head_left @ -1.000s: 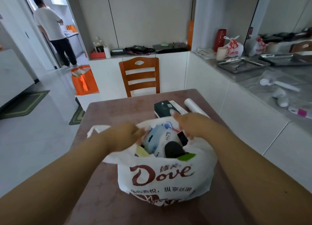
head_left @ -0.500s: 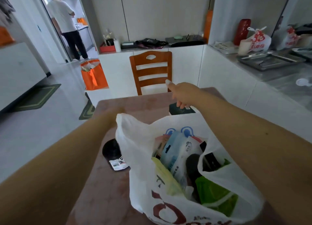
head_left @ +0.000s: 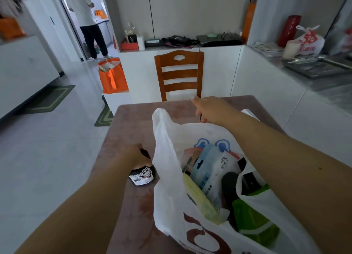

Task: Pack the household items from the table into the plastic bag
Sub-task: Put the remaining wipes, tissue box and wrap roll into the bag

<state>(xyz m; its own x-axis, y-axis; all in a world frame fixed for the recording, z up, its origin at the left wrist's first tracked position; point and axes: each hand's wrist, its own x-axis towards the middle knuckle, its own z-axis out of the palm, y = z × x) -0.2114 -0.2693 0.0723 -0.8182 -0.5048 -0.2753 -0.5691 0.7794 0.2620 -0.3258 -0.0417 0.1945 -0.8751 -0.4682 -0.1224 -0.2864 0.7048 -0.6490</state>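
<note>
A white plastic bag (head_left: 167, 177) with brown lettering stands open on the pinkish-brown table (head_left: 133, 120). It holds several packets, among them a blue-white pouch, a yellow pack, a green pack and dark items. Left of the bag, my left hand (head_left: 136, 154) closes over a black round pack with a panda label (head_left: 142, 176) that lies on the table. My right hand (head_left: 211, 108) reaches past the bag's far rim with the fingers curled down. The rim hides the fingertips and whatever lies under them.
A wooden chair (head_left: 179, 74) stands at the table's far edge. An orange bag (head_left: 112, 76) sits on the floor at the left. A person (head_left: 85, 15) stands in the far doorway. The right counter holds a metal tray (head_left: 314, 66), a printed white bag (head_left: 308, 40) and a red vase (head_left: 289, 30).
Both hands left the bag's mouth. The left hand went down to the black panda-label pack beside the bag, and the right hand reached beyond the bag. The bag now looks closer and wider open.
</note>
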